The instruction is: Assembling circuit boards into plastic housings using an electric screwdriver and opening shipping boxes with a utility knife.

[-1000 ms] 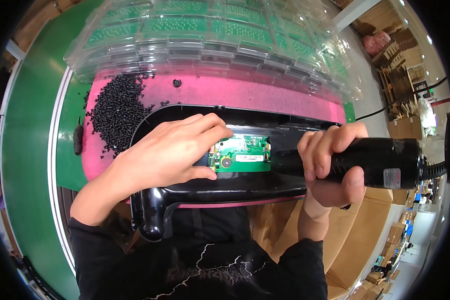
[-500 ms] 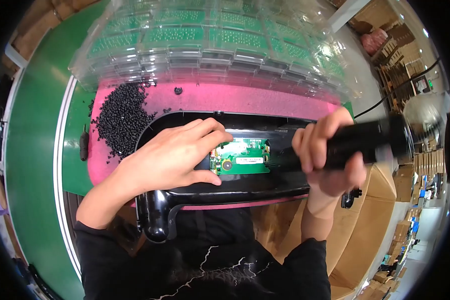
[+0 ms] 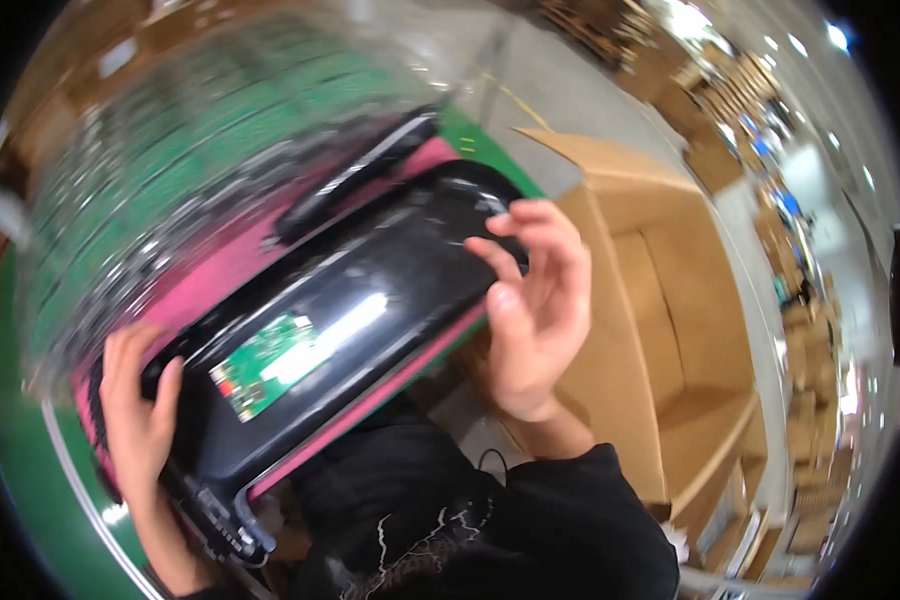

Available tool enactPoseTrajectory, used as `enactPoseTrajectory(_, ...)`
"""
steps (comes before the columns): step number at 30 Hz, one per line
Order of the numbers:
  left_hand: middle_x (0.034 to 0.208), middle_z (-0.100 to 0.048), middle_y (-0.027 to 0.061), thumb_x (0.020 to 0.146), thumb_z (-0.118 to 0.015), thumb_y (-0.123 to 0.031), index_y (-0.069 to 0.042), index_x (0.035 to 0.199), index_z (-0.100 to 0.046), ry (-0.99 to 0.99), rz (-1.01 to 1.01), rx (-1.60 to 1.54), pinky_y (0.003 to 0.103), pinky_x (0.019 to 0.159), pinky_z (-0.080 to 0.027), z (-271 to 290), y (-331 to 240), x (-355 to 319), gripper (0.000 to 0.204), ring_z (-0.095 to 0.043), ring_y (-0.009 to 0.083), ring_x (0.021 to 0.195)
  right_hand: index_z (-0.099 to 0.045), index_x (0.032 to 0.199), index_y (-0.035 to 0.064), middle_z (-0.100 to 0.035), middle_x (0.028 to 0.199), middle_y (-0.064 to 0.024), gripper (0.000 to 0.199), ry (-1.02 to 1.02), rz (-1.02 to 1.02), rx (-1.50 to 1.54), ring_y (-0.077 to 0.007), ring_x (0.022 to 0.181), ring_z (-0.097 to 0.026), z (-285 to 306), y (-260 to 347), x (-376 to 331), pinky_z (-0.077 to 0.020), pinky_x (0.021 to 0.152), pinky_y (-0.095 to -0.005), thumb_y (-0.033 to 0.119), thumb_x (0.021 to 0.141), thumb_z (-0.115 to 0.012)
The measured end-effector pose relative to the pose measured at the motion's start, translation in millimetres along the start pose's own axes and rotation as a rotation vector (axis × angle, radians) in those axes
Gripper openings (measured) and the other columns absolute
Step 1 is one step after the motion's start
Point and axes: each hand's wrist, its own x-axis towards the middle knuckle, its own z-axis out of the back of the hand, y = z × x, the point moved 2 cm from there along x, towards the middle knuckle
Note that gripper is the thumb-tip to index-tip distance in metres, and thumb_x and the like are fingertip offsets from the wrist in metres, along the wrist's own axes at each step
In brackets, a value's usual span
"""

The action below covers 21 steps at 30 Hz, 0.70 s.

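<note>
1. Presently the long black plastic housing [image 3: 360, 310] lies on a pink mat [image 3: 220, 270] and runs diagonally through the head view, from lower left near the person's body to upper right, away from it.
2. Left hand [image 3: 135, 410]: wrapped over the lower-left end of the housing, fingers [image 3: 170, 385] curled over its top edge, thumb side hidden. Grip reads as closed on the housing.
3. Right hand [image 3: 535, 300]: at the upper-right end, fingers spread and bent, fingertips [image 3: 485, 250] touching the rounded glossy corner. Palm faces the housing and stands off it; this is a loose contact, not a clamp.
4. Key relation: the long axis of the housing passes between the two hands, one hand on each end. The left hand sits nearer the body and lower in the frame, the right hand farther out and higher.
5. A small green circuit board [image 3: 265, 365] is set in the top face of the housing, closer to the left hand than to the right, and neither hand touches it.
6. A slim black bar-shaped object [image 3: 355, 175] lies on the mat just beyond the housing, roughly parallel to it; too blurred to identify.
7. Clear plastic trays [image 3: 170, 170] with green contents are stacked beyond the mat, heavily blurred.
8. An open cardboard box [image 3: 650, 290] stands to the right, just beside the right hand.
9. Green table surface [image 3: 10, 450] shows at the lower left edge.
</note>
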Motion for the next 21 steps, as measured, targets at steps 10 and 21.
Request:
enactPoseTrajectory(10, 0.131, -0.053, 0.0198, 0.097, -0.048, -0.007, 0.004, 0.131, -0.047, 0.241, 0.04, 0.204, 0.038, 0.105, -0.035, -9, 28, -12, 0.036, -0.049, 0.033, 0.124, -0.06, 0.115, 0.0073, -0.052, 0.126, -0.011, 0.042, -0.002, 0.071, -1.899, -0.0317, 0.126, -0.043, 237, -13, -121, -0.0244, 0.109, -0.0557, 0.011, 0.073, -0.062)
enactPoseTrajectory(21, 0.123, -0.058, 0.0215, 0.095, -0.055, -0.01, 0.006, 0.125, -0.053, 0.245, 0.059, 0.379, 0.039, 0.098, -0.04, -7, 38, -6, 0.034, -0.055, 0.0352, 0.114, -0.017, 0.151, 0.0135, -0.008, 0.157, -0.0156, 0.092, -0.17, -0.701, -2.027, -0.0322, 0.146, -0.006, 425, -87, -140, -0.0182, 0.114, -0.053, 0.048, 0.08, -0.063)
